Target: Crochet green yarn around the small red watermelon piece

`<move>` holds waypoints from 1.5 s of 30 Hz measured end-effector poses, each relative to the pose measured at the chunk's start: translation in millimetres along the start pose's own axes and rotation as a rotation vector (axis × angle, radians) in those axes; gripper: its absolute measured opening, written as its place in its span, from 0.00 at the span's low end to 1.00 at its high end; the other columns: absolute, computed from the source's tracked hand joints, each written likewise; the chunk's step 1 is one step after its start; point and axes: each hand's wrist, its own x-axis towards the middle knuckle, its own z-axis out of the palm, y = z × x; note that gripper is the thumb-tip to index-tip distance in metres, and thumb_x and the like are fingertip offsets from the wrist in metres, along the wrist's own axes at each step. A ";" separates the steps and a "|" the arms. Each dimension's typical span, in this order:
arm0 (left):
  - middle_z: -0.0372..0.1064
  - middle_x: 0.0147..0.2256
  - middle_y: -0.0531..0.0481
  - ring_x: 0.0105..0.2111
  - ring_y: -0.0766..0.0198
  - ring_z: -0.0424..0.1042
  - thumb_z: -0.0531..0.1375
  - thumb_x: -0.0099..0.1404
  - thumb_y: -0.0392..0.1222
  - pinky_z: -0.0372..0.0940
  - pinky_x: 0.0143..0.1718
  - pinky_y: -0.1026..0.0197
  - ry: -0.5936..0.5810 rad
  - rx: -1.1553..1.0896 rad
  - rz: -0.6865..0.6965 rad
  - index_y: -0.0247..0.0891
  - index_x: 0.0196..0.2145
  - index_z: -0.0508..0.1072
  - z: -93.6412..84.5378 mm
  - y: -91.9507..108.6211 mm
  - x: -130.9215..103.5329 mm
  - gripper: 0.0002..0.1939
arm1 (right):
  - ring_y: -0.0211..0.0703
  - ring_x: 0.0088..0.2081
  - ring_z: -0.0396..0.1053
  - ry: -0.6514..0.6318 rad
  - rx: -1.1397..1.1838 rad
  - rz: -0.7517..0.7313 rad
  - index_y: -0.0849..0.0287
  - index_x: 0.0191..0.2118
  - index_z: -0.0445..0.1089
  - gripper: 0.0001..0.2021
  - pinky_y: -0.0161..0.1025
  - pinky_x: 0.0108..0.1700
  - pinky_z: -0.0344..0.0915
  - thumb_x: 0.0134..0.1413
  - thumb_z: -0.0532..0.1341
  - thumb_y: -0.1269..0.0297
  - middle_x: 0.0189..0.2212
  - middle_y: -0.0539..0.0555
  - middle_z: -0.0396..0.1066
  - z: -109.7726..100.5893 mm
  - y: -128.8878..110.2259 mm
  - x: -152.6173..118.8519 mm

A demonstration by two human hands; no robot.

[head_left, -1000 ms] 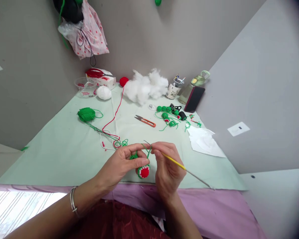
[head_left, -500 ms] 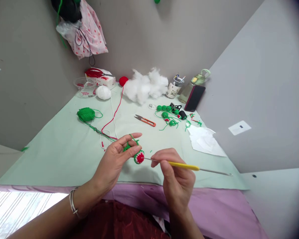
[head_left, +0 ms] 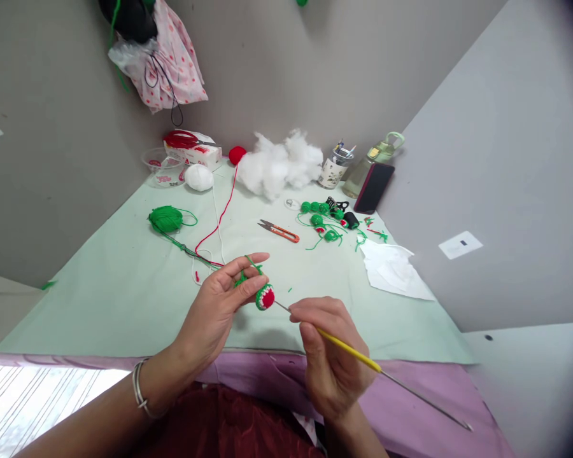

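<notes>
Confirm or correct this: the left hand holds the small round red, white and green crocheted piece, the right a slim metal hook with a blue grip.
Not blue: the head view shows the slim metal hook with a yellow grip in the right hand. The rest stands.

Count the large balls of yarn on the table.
3: a green ball at the left, its strand leading toward the left hand; a white ball farther back; and a red ball beside the white stuffing. More could be hidden behind the stuffing.
</notes>
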 end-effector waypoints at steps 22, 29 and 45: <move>0.70 0.36 0.53 0.36 0.70 0.70 0.69 0.61 0.38 0.69 0.42 0.68 -0.140 -0.293 -0.233 0.40 0.47 0.79 7.6 -4.7 -6.8 0.15 | 0.40 0.37 0.71 0.299 -0.057 -0.018 0.44 0.49 0.78 0.21 0.40 0.35 0.71 0.59 0.62 0.80 0.37 0.52 0.71 28.4 19.7 -11.9; 0.70 0.35 0.53 0.32 0.69 0.70 0.69 0.62 0.40 0.67 0.41 0.65 -0.126 -0.159 -0.172 0.41 0.49 0.78 3.5 -5.9 -9.5 0.17 | 0.41 0.36 0.71 0.189 0.340 0.238 0.48 0.43 0.79 0.13 0.39 0.35 0.70 0.62 0.61 0.74 0.35 0.52 0.72 16.9 20.6 -2.9; 0.64 0.30 0.56 0.28 0.70 0.66 0.67 0.63 0.41 0.62 0.37 0.64 -0.118 0.037 -0.046 0.45 0.47 0.79 2.9 -6.8 -8.6 0.14 | 0.41 0.36 0.71 0.202 0.222 0.203 0.50 0.42 0.79 0.13 0.40 0.36 0.70 0.62 0.61 0.76 0.34 0.53 0.71 18.3 16.1 -2.3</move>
